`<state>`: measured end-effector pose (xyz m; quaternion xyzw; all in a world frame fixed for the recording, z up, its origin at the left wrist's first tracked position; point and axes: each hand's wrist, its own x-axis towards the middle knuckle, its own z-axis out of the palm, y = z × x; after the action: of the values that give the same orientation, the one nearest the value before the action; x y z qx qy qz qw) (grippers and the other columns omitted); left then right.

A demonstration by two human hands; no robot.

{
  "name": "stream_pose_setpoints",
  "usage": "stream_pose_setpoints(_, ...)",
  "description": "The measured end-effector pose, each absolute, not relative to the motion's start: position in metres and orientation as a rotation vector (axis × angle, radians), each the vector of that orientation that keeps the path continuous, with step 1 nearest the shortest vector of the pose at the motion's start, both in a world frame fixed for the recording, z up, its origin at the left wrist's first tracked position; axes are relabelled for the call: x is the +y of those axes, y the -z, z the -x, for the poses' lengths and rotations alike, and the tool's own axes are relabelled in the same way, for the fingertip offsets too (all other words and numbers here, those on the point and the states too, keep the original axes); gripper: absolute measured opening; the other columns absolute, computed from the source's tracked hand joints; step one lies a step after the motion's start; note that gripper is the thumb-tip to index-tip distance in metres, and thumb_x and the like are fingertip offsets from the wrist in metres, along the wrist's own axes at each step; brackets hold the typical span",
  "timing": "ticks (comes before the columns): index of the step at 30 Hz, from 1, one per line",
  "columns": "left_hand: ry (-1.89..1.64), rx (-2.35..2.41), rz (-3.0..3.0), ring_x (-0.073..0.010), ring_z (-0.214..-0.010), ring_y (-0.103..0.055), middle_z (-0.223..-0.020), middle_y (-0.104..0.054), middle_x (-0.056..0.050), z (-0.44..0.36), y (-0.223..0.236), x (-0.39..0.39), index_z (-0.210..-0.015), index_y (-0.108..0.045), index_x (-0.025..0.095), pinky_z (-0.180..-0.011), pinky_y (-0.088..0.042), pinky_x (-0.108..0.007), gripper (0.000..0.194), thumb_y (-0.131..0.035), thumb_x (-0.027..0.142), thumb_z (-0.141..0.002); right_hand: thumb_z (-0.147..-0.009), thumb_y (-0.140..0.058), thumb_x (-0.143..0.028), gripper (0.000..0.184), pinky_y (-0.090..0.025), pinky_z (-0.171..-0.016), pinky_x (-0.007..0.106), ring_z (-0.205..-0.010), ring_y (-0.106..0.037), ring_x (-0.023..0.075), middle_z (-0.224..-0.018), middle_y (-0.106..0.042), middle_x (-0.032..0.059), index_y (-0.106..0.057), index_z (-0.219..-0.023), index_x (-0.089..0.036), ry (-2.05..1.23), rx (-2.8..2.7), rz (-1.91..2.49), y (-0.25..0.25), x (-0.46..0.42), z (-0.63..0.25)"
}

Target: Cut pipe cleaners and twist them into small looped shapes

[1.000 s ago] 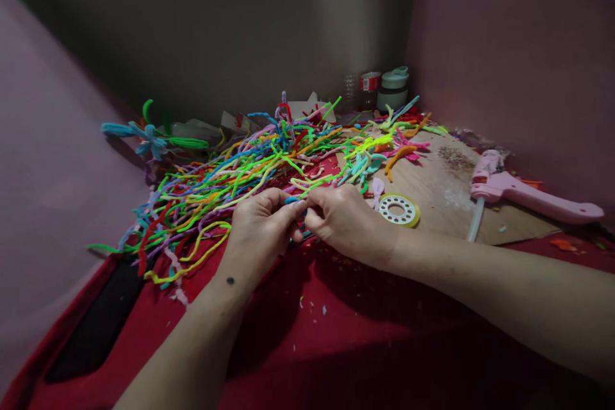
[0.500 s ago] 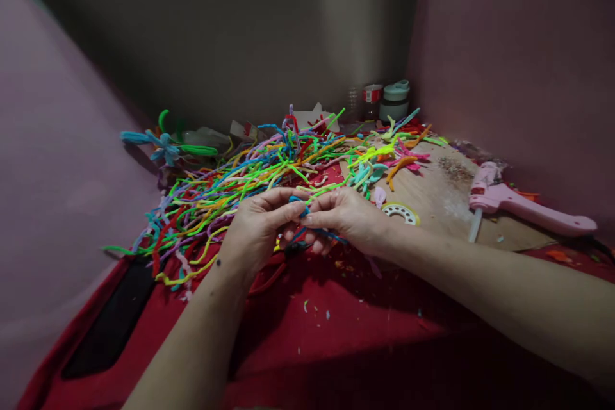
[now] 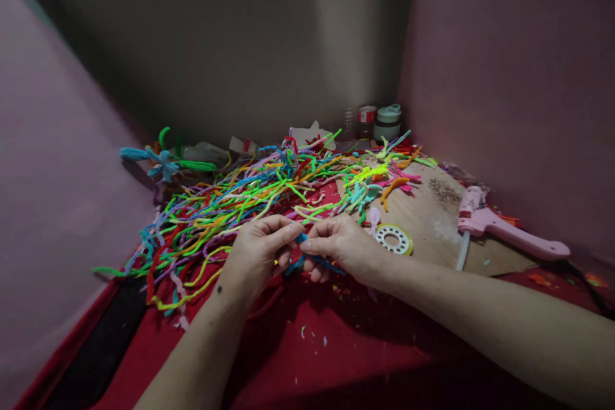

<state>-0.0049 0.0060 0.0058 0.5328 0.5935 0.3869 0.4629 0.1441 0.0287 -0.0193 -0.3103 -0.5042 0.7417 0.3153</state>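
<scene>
Between my hands is a blue pipe cleaner [image 3: 302, 239], bent, with parts of it showing below my fingers. My left hand [image 3: 266, 246] pinches it between thumb and forefinger. From the other side my right hand [image 3: 339, 245] grips it the same way, its fingertips close to those of the left. The fingers hide most of its shape. Just beyond my hands lies a big tangled heap of colourful pipe cleaners [image 3: 240, 195].
A pink hot glue gun [image 3: 509, 227] rests on a brown board [image 3: 423, 230] at right, with a yellow-rimmed tape roll [image 3: 407, 245] nearer. A blue pipe-cleaner flower [image 3: 164, 165] is at left. A mint-lidded container [image 3: 387, 123] stands behind. A black flat object [image 3: 96, 346] lies front left.
The whole view has shifted, so the scene sits lower in the picture. My fingers have moved slightly on the blue pipe cleaner, and more of it shows below them.
</scene>
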Motion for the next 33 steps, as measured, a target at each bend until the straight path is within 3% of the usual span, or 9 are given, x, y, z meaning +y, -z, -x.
stream_pose_setpoints(5,-1.155,1.736,-1.971,-0.0094,-0.052,-0.049,-0.056,-0.059,0.001,-0.002,0.004,0.006,-0.064,-0.064,0.017,-0.053,-0.036,-0.021,0.016,-0.06,0.027,-0.075,-0.072,-0.054,-0.015,0.016,-0.037,-0.035,0.017,-0.035,-0.051,0.0082,-0.047,-0.059,-0.0017,-0.051,-0.056,-0.015,-1.954,-1.352,0.89,0.026,0.034,-0.141)
stream_pose_setpoints(9,-1.139,1.69,-2.285,-0.0115,-0.06,-0.054,-0.064,-0.062,-0.002,-0.005,0.002,0.007,-0.066,-0.064,0.017,-0.06,-0.039,-0.022,0.019,-0.055,0.028,-0.079,-0.069,-0.052,-0.012,0.015,-0.033,-0.035,0.017,-0.032,-0.047,0.007,-0.043,-0.056,-0.0023,-0.052,-0.055,-0.014,-1.923,-1.346,0.861,0.023,0.035,-0.142)
stream_pose_setpoints(14,-1.019,1.63,-1.752,-0.0094,-0.048,-0.043,-0.052,-0.05,0.004,-0.001,-0.023,0.016,-0.073,-0.061,0.017,-0.048,-0.035,-0.021,0.029,-0.05,0.042,-0.081,-0.069,-0.058,-0.02,0.015,-0.038,-0.041,0.022,-0.037,-0.05,0.0098,-0.049,-0.059,0.0001,-0.051,-0.057,-0.015,-1.964,-1.209,0.857,0.01,0.036,-0.148)
stream_pose_setpoints(17,-0.862,1.494,-1.638,-0.0095,-0.052,-0.045,-0.058,-0.053,0.004,0.001,-0.032,0.019,-0.084,-0.062,0.017,-0.049,-0.035,-0.02,0.028,-0.058,0.043,-0.075,-0.066,-0.065,-0.026,0.018,-0.036,-0.047,0.023,-0.043,-0.048,0.0087,-0.05,-0.056,-0.0013,-0.055,-0.057,-0.014,-1.82,-1.176,0.828,0.007,0.04,-0.152)
stream_pose_setpoints(20,-0.709,1.442,-1.683,-0.0087,-0.047,-0.04,-0.052,-0.048,0.004,-0.001,-0.025,0.017,-0.068,-0.061,0.016,-0.045,-0.031,-0.02,0.024,-0.06,0.039,-0.074,-0.063,-0.069,-0.026,0.019,-0.033,-0.051,0.023,-0.049,-0.044,0.0075,-0.052,-0.051,-0.0036,-0.056,-0.057,-0.014,-1.638,-1.167,0.835,0.009,0.044,-0.152)
stream_pose_setpoints(26,-1.107,1.595,-2.151,-0.0129,-0.058,-0.052,-0.061,-0.061,-0.002,-0.015,-0.005,0.003,-0.067,-0.067,0.02,-0.06,-0.038,-0.024,0.014,-0.06,0.028,-0.075,-0.063,-0.069,-0.027,0.024,-0.023,-0.047,0.023,-0.045,-0.033,0.006,-0.047,-0.042,-0.0062,-0.051,-0.053,-0.016,-1.623,-1.068,0.87,0.014,0.047,-0.151)
stream_pose_setpoints(28,-1.207,1.53,-1.995,-0.014,-0.065,-0.057,-0.07,-0.064,-0.002,-0.018,-0.006,0.002,-0.074,-0.066,0.02,-0.065,-0.042,-0.024,0.008,-0.063,0.027,-0.074,-0.061,-0.072,-0.028,0.026,-0.02,-0.045,0.023,-0.044,-0.03,0.0051,-0.046,-0.04,-0.007,-0.05,-0.054,-0.015,-1.696,-0.979,0.817,0.013,0.047,-0.152)
stream_pose_setpoints(33,-1.241,1.323,-1.287,-0.0142,-0.076,-0.061,-0.086,-0.066,-0.002,-0.017,-0.007,0.008,-0.091,-0.062,0.019,-0.067,-0.048,-0.023,0.026,-0.07,0.031,-0.07,-0.057,-0.075,-0.022,0.023,-0.025,-0.043,0.019,-0.046,-0.04,0.005,-0.053,-0.051,-0.0038,-0.054,-0.061,-0.014,-1.866,-0.762,0.725,0.015,0.047,-0.154)
